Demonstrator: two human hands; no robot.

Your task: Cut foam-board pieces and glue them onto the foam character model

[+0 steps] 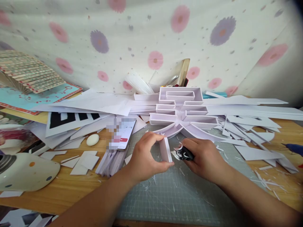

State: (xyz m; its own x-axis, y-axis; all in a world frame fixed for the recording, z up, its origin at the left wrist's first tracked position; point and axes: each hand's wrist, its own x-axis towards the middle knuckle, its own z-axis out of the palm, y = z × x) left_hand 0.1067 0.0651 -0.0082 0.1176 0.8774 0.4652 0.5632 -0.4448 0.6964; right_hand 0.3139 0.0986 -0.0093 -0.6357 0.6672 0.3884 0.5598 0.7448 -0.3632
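Observation:
Upright between the thumb and fingers of my left hand (pixel 145 156) is a small white foam board piece (pixel 165 150), held by its two ends above the mat. My right hand (pixel 204 157) grips a black tool (pixel 183 153) with white shavings stuck on its tip, just right of the piece and apart from it. Behind both hands stands a white character-shaped structure (pixel 181 108) made of thin upright walls, with two curved arms spreading toward the front. The green cutting mat (pixel 165 201) under my hands carries scattered white slivers.
A phone (pixel 126 132) lies on stacked strips left of my left hand. Further left are a white oval object (pixel 92 139) and a spotted white container (pixel 30 171). White sheets and offcuts (pixel 258 151) cover the right side, near a blue-tipped tool (pixel 293 148).

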